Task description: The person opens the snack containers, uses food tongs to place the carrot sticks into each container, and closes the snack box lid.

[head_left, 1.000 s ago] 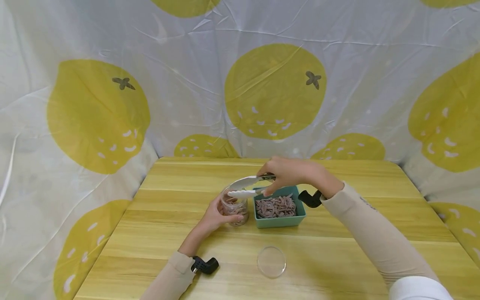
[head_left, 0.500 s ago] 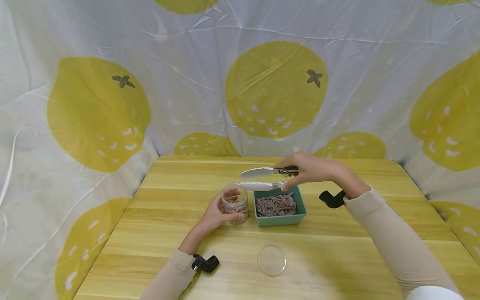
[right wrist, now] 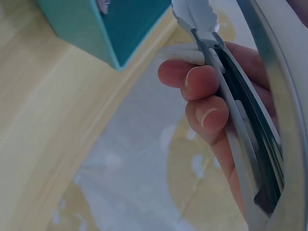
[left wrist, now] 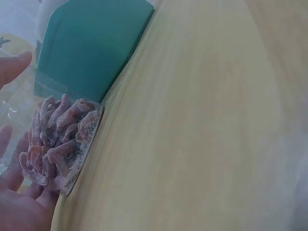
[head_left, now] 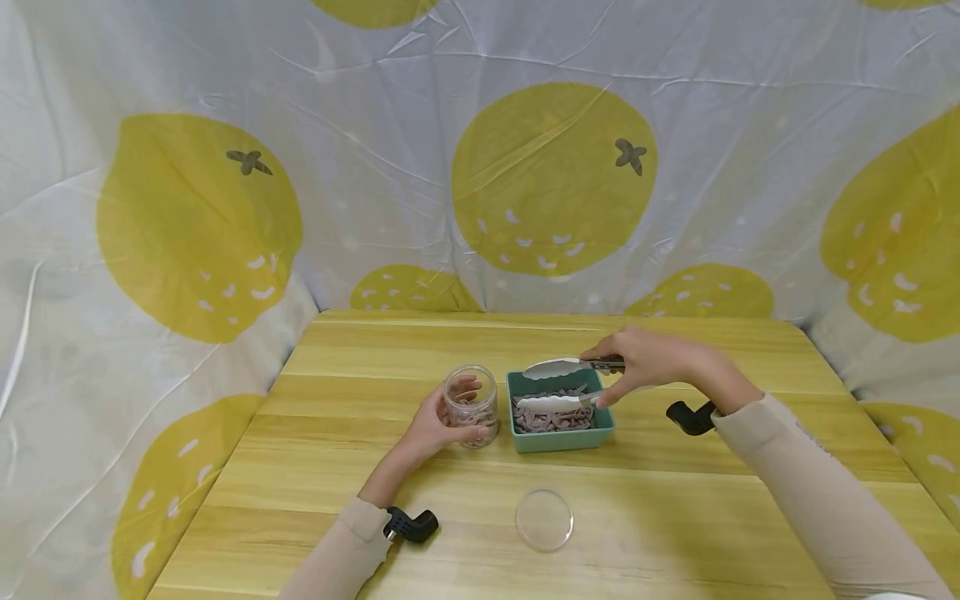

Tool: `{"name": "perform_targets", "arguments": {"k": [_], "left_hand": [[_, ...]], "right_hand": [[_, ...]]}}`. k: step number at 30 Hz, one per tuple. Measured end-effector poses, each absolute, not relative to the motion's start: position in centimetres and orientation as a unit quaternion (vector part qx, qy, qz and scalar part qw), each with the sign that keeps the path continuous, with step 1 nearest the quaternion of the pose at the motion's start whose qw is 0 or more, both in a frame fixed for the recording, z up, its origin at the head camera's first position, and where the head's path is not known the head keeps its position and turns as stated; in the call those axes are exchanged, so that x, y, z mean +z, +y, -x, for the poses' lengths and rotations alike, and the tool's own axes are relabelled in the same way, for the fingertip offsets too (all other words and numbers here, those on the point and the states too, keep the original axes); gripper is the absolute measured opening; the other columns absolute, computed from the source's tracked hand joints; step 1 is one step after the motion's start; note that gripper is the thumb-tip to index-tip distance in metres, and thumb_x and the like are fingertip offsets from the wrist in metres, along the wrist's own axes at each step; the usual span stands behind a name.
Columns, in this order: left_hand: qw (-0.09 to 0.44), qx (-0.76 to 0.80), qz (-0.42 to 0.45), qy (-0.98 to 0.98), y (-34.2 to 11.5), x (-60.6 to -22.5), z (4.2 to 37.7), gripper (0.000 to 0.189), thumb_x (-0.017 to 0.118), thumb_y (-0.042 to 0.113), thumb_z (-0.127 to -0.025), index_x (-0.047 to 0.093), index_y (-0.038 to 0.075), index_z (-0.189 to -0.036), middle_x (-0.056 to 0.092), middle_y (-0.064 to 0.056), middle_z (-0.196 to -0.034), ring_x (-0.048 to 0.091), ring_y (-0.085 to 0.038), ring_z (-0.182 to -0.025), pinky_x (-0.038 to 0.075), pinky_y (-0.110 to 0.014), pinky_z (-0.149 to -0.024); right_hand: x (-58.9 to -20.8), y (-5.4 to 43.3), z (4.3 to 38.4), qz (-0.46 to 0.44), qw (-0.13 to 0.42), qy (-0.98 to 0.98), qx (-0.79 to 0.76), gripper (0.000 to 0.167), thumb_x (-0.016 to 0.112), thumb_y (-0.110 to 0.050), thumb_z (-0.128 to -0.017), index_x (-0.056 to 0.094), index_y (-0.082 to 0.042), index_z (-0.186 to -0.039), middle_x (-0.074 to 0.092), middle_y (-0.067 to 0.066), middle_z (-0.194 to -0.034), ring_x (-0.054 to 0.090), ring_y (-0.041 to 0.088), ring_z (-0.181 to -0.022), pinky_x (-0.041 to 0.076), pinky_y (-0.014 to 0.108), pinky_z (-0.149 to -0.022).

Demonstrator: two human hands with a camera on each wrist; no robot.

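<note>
My left hand (head_left: 435, 422) grips a clear open jar (head_left: 471, 400) from its left side, fingers behind and thumb in front. Brownish-purple strips (left wrist: 60, 139) lie in the bottom of the jar, as the left wrist view shows. To the jar's right stands a teal box (head_left: 562, 442) holding many similar strips (head_left: 555, 419). My right hand (head_left: 637, 362) holds metal tongs with white tips (head_left: 555, 404) over that box, the two arms spread apart. In the right wrist view, fingers (right wrist: 202, 82) curl round one arm of the tongs (right wrist: 245, 125). Nothing shows between the tips.
A round clear lid (head_left: 544, 520) lies on the wooden table (head_left: 645, 517) in front of the box. A lemon-print cloth (head_left: 390, 167) hangs behind the table and along its sides.
My right hand has carried the tongs from the jar's mouth rightwards, then down over the teal box, and the tips have spread. My left hand stays on the jar.
</note>
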State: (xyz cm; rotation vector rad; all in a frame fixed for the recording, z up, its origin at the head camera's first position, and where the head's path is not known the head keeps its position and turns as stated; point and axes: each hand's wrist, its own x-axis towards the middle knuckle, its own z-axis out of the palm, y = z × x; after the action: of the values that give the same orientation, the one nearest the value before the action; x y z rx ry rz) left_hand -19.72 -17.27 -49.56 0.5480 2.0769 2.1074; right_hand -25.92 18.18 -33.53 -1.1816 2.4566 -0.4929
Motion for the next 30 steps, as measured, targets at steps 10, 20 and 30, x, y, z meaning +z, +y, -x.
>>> {"name": "perform_targets", "arguments": {"k": [10,20,30], "left_hand": [[0.067,0.699,-0.186,0.688,-17.3,-49.7,19.8,0.079,0.082,-0.007,-0.077,0.042,0.000,-0.145,0.044,-0.027,-0.147,0.037,-0.043,-0.138,0.041,-0.027,-0.106],[0.074,0.698,-0.187,0.687,-17.4,-49.9,19.7,0.081,0.084,-0.002,-0.078,0.040,0.001,-0.146,0.040,-0.028,-0.149,0.036,-0.044,-0.139,0.041,-0.025,-0.106],[0.072,0.699,-0.189,0.685,-17.4,-50.0,19.8,0.080,0.084,0.000,-0.078,0.041,0.002,-0.146,0.042,-0.026,-0.148,0.037,-0.043,-0.138,0.041,-0.026,-0.106]], "right_hand": [[-35.6,17.8,26.0,0.405,0.209,0.874,-0.170,0.081,0.085,-0.044,-0.077,0.057,0.005,-0.136,0.058,-0.003,-0.082,0.022,0.006,-0.053,0.034,0.027,-0.060],[-36.9,16.9,26.2,0.402,0.222,0.871,-0.172,0.084,0.087,-0.043,-0.075,0.057,0.007,-0.135,0.037,-0.007,-0.065,0.020,0.007,-0.053,0.029,0.025,-0.055],[-37.2,16.2,25.7,0.379,0.255,0.873,-0.174,0.082,0.088,-0.038,-0.076,0.055,0.009,-0.136,0.019,-0.009,-0.053,0.014,0.009,-0.049,0.025,0.024,-0.053]]}}
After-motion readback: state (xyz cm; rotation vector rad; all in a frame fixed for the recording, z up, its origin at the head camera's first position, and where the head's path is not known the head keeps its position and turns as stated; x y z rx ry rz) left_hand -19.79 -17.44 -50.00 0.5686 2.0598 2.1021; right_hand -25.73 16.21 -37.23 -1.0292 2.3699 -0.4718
